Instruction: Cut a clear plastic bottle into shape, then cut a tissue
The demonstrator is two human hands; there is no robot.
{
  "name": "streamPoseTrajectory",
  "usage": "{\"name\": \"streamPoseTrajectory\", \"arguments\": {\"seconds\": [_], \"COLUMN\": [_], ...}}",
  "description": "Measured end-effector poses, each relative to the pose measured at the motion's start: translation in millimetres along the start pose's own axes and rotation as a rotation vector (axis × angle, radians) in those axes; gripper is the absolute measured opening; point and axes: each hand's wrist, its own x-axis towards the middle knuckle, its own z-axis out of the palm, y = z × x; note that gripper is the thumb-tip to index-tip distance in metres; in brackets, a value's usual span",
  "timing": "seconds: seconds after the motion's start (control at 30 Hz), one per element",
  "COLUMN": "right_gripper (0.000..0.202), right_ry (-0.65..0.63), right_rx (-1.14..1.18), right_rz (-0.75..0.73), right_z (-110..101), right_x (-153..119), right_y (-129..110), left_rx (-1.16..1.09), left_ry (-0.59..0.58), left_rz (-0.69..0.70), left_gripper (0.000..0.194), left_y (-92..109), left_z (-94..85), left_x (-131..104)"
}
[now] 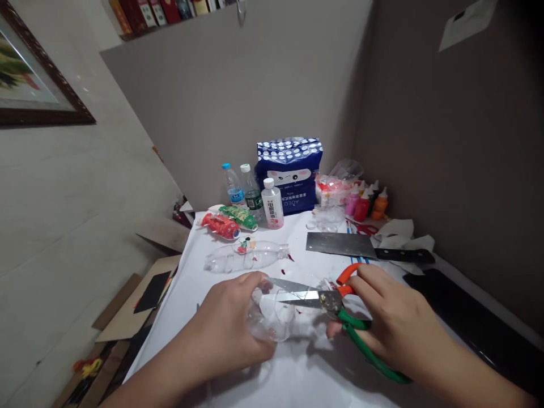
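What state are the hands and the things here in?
Left hand: gripping clear plastic
Right hand: holding scissors
Scissors: blades parted
Cleaver: lying flat, unsheathed
Clear bottle: lying on its side
Blue-capped bottle: upright, capped
Blue bag: standing upright
Orange nozzle bottle: upright
Red fish figure: lying down

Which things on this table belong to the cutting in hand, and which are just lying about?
In use:
- scissors, in the right hand
- clear plastic piece, in the left hand

Apparently just lying about, untouched:
- cleaver
- clear bottle on its side
- red and green fish-shaped items
- blue bag
- three upright bottles
- small coloured bottles
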Motion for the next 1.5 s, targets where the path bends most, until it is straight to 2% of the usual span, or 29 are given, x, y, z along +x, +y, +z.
{"name": "streamPoseTrajectory", "arguments": {"seconds": [0.3,0.53,0.6,0.73,0.8,0.87,0.93,1.07,1.3,1.5], "right_gripper": [0.031,0.027,0.027,0.036,0.040,0.042,0.043,0.039,0.033,0.034], "right_ry": [-0.022,-0.059,-0.062,-0.022,-0.009,-0.034,-0.063,-0.082,-0.125,-0.136], "right_rx": [0.171,0.223,0.224,0.148,0.111,0.102,0.102,0.097,0.127,0.161], "right_rz": [-0.049,-0.028,-0.023,0.030,0.072,0.099,0.096,0.049,0.035,0.015], "right_z": [5.4,7.1,5.1,2.0,2.3,3.1,3.7,3.1,3.8,3.9], "right_x": [-5.6,-7.8,-8.2,-6.2,-4.8,-4.0,-3.9,-4.4,-5.5,-5.9], "right_y": [3.0,0.8,1.0,1.7,1.4,0.7,0.1,0.7,4.7,5.0], "left_rx": [-0.107,-0.100,-0.097,-0.049,-0.023,0.012,0.050,0.098,0.088,-0.019], "left_ry": [-0.197,-0.343,-0.271,0.059,0.177,0.245,0.279,0.259,0.138,-0.018], "left_rz": [0.085,0.084,0.106,0.114,0.084,0.059,0.064,0.081,0.050,0.028], "left_gripper": [0.033,0.035,0.041,0.075,0.086,0.090,0.082,0.061,0.057,0.052], "left_y": [-3.7,-5.1,-5.1,-7.8,-10.8,-13.6,-15.0,-13.3,-9.7,-10.2], "left_z": [-16.9,-23.8,-21.2,-9.0,-1.5,5.2,9.8,11.3,3.5,-8.9], "left_x": [-1.8,-1.9,-1.6,1.7,4.5,6.8,7.5,5.7,4.0,1.0]}}
